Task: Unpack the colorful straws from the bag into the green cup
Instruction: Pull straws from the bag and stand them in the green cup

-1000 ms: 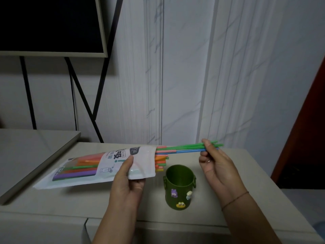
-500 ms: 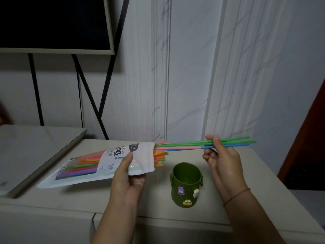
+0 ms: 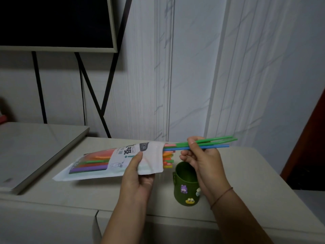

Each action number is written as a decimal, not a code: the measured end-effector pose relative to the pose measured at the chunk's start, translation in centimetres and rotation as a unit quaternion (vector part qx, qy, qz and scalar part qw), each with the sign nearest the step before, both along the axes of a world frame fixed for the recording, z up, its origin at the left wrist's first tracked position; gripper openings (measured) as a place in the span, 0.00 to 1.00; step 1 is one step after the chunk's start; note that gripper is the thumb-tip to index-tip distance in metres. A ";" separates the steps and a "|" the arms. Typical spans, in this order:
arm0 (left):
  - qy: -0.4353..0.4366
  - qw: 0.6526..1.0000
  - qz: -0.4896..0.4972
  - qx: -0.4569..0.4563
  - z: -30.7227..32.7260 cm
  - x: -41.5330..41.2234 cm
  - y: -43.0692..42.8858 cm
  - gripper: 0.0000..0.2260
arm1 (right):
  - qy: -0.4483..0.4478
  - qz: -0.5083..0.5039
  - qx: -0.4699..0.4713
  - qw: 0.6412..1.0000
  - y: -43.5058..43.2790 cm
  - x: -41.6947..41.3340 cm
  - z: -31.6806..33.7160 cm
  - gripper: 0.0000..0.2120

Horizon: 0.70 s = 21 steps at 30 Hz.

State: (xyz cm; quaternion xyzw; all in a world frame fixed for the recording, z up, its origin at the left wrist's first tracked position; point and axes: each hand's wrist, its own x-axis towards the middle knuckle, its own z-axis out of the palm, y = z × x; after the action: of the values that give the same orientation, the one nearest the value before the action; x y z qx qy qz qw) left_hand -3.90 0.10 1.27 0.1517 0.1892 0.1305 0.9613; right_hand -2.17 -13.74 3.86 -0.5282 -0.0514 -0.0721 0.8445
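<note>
My left hand (image 3: 137, 175) grips the open end of a white plastic straw bag (image 3: 109, 161), held level above the counter, its mouth facing right. Several coloured straws show through the bag's clear window, and short orange and yellow ends (image 3: 168, 157) poke out of the mouth. My right hand (image 3: 202, 157) pinches a few long straws (image 3: 216, 142), green, blue and pink, that stick out of the bag to the right. Below that hand stands the green cup (image 3: 184, 187) with small animal figures on its side. It looks empty, and my wrist hides part of its rim.
The cup stands on a beige counter (image 3: 246, 182) near its front edge. A lower grey slab (image 3: 35, 148) lies to the left. Behind are a marble-look wall, a dark screen (image 3: 52, 22) on black legs, and a dark red door edge (image 3: 313, 138) at the right.
My right hand has slid left along the straws toward the bag's mouth, and now sits over the cup. The bag and my left hand have barely moved.
</note>
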 end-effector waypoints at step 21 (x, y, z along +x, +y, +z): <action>0.010 0.999 0.017 0.039 -0.3 0.0 -0.2 0.12 | 0.027 0.017 0.025 0.999 -1.4 0.3 0.4 0.06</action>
State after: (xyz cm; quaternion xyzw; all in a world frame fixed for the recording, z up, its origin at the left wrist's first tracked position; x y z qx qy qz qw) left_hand -3.90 -0.10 0.94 0.1871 0.1964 0.1528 0.9503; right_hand -1.84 -15.13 4.30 -0.5079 -0.0352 -0.0448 0.8595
